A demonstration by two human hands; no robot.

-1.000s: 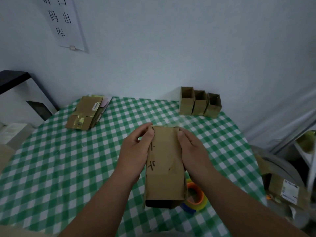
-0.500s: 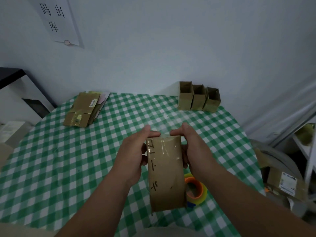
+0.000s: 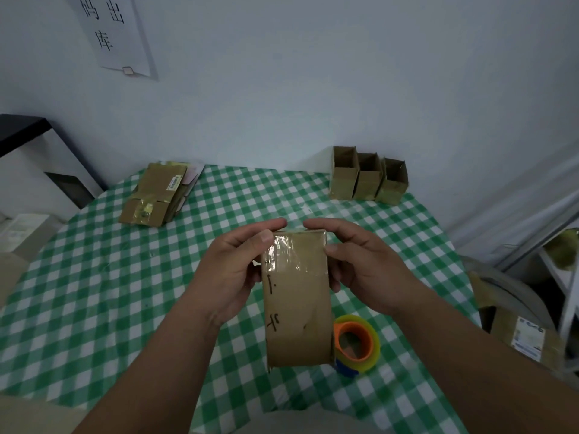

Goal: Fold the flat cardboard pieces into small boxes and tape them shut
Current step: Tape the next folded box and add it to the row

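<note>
small packing room, checked tablecloth [image 3: 94, 292], folded boxes [image 3: 368, 178], flat cardboard stack [image 3: 156, 195], wall notice [image 3: 116, 32]

A plain pale blue-grey wall [image 3: 313, 73] fills the upper half of the view, with a white paper sheet [image 3: 116, 32] bearing black characters fixed to it at the upper left. Below it stands the worktop [image 3: 94, 292], covered by a green-and-white checked cloth, with a white cabinet with a black top [image 3: 34, 164] beside its far left edge. At the right edge a pale metal shelf frame [image 3: 564, 277] stands, and the light is dim and even.
</note>
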